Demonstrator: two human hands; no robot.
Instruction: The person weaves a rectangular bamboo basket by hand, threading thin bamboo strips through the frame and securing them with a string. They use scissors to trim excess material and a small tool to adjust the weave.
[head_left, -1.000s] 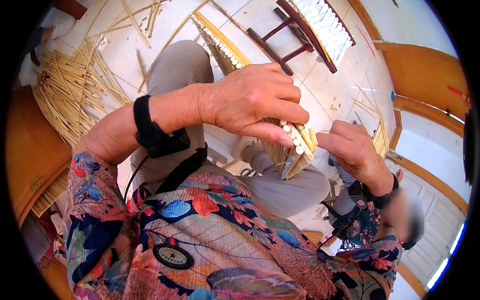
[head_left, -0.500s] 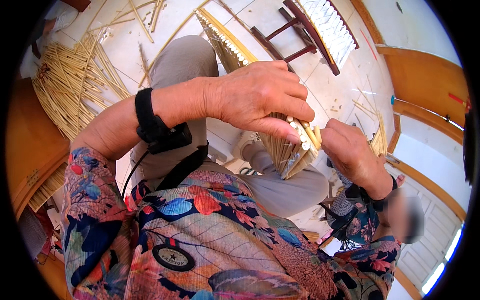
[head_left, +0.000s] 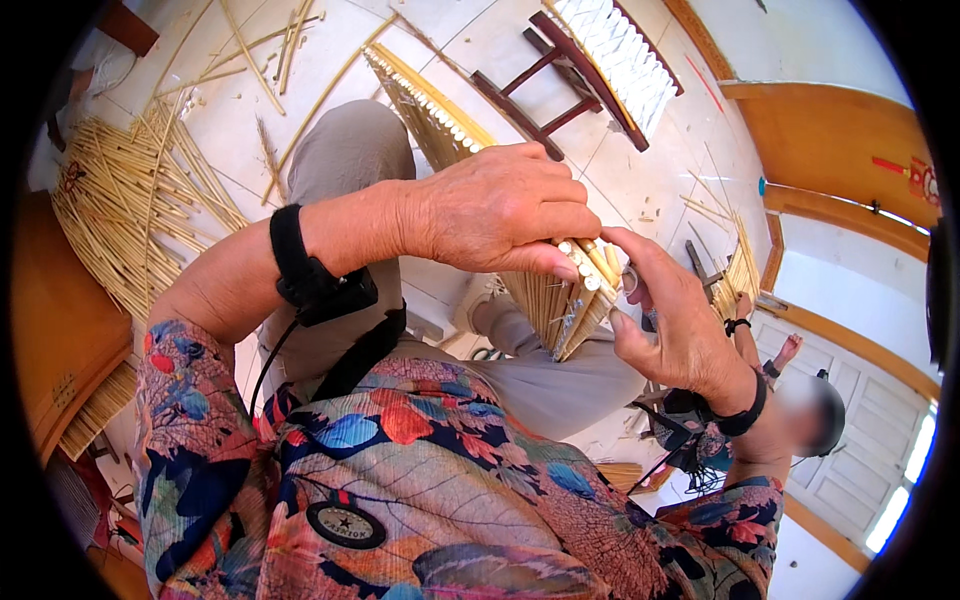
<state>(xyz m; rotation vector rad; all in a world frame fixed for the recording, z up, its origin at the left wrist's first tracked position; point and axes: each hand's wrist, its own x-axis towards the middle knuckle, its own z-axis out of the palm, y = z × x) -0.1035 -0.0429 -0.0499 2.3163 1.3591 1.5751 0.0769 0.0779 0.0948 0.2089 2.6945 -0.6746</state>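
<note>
A panel of pale reed stalks bound side by side (head_left: 545, 300) stands on edge across my lap, its cut round ends facing right. My left hand (head_left: 500, 210) is closed over its top edge, the thumb pressing near the white stalk ends. At the panel's right end, my right hand (head_left: 680, 320) has its thumb and forefinger spread apart. The forefinger tip reaches the topmost stalks, and a metal ring (head_left: 629, 279) shows on a finger. The panel's upper edge (head_left: 430, 95) continues behind my left hand, which hides its middle.
Loose reed stalks (head_left: 125, 215) lie heaped on the tiled floor at left. A dark wooden stool with a white woven seat (head_left: 615, 50) lies beyond the panel. At right, another person (head_left: 815, 415) sits near more reeds (head_left: 738, 280). A wooden cabinet (head_left: 70, 320) stands at left.
My right hand has opened from a pinch at the stalk ends, its thumb and forefinger parting. My left hand still grips the panel. The view has shifted slightly, and more of the other person shows.
</note>
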